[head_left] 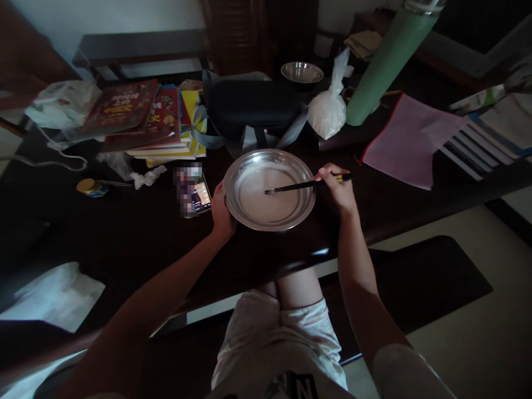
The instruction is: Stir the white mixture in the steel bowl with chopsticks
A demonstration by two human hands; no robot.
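A shallow steel bowl (pixel 245 213) sits on the dark table (pixel 137 233) in front of me, filled with a pale whitish batter (pixel 266 205). My left hand (pixel 221 213) grips the bowl's left rim. My right hand (pixel 338 188) holds a pair of dark chopsticks (pixel 299 186) by their yellow-banded end, at the bowl's right edge. The chopstick tips reach into the middle of the batter.
A phone (pixel 197 195) lies left of the bowl. Behind are a stack of books (pixel 141 119), a black case (pixel 249 108), a tied white plastic bag (pixel 328 108), a small steel bowl (pixel 302 72), a green bottle (pixel 388 61) and a pink folder (pixel 405 141). A small jar (pixel 91 187) stands far left.
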